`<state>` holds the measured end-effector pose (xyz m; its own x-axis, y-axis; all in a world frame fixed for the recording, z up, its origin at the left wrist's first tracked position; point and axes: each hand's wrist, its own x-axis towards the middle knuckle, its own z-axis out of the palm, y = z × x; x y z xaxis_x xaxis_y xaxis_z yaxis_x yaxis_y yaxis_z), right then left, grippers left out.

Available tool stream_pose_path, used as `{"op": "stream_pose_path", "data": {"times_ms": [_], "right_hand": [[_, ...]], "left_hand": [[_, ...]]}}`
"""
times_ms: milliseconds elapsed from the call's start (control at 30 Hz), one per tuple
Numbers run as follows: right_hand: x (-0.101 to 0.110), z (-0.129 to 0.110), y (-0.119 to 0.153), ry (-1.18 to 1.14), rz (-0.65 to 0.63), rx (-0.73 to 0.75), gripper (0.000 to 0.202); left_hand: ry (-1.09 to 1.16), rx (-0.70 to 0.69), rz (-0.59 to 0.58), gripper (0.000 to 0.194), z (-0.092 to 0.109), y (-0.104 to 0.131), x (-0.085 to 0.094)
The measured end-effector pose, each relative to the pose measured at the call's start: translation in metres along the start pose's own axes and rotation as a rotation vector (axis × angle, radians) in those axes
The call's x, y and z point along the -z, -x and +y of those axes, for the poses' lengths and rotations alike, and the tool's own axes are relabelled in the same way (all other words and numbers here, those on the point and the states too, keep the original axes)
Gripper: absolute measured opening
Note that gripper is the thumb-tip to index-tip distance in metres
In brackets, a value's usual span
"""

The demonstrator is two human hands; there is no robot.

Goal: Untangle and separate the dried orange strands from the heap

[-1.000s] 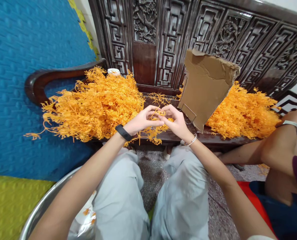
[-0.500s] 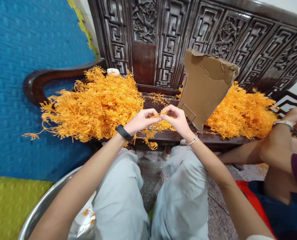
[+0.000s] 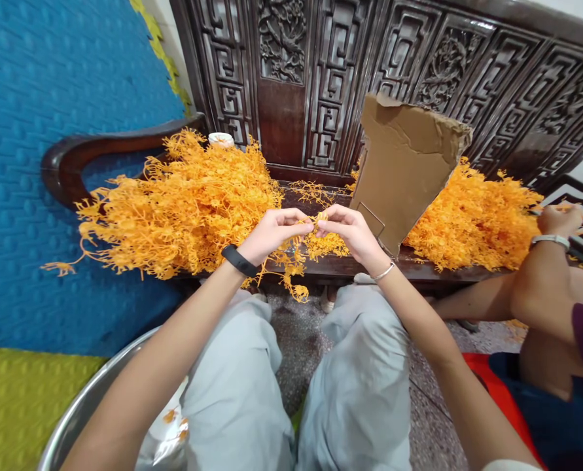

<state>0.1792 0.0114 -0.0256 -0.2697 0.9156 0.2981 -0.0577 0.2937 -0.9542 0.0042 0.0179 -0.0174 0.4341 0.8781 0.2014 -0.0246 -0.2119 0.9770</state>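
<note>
My left hand [image 3: 279, 232] and my right hand [image 3: 353, 234] meet above the front of a dark wooden bench [image 3: 419, 267]. Both pinch a small orange stringy piece [image 3: 317, 221] between thumb and fingertips. Below my left hand, more orange strands [image 3: 294, 268] dangle over the bench edge. A big orange tangled pile [image 3: 183, 206] lies left of my hands, and a smaller heap [image 3: 326, 244] lies just beyond and beneath them. An upright cardboard piece [image 3: 404, 167] stands to the right of my right hand, with a thin wire frame [image 3: 371, 219] at its lower left.
A second orange pile [image 3: 472, 219] is behind the cardboard, near another person's hand [image 3: 562, 219] at the right. A white round object [image 3: 221, 139] sits behind the left pile. At lower left is a metal basin [image 3: 92, 396]. The carved backrest [image 3: 282, 124] rises behind.
My hands have shifted slightly, their fingertips a little farther apart around the orange piece. The strands below hang slightly lower. At the right, the other person's hand has moved left.
</note>
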Motion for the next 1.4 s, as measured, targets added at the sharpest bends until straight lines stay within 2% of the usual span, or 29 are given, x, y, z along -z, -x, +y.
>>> {"op": "stream_pose_path", "data": {"times_ms": [133, 433, 733, 1033, 1400], "right_hand": [[0.0, -0.002, 0.001, -0.06, -0.049, -0.048, 0.022], [-0.009, -0.007, 0.003, -0.318, -0.215, -0.109, 0.024], [-0.009, -0.006, 0.002, -0.361, -0.216, -0.077, 0.029], [-0.008, -0.003, 0.002, -0.325, -0.278, -0.043, 0.027], [-0.013, 0.003, 0.004, -0.577, -0.365, -0.076, 0.023]], "left_hand": [[0.025, -0.022, 0.036, 0.014, 0.005, 0.001, -0.002], [0.287, 0.046, -0.119, 0.008, 0.008, 0.003, -0.005], [0.48, 0.053, -0.057, 0.005, 0.019, 0.001, -0.021], [0.534, 0.038, -0.049, 0.003, 0.014, -0.002, -0.021], [0.484, 0.071, -0.114, 0.003, 0.015, -0.001, -0.015]]}}
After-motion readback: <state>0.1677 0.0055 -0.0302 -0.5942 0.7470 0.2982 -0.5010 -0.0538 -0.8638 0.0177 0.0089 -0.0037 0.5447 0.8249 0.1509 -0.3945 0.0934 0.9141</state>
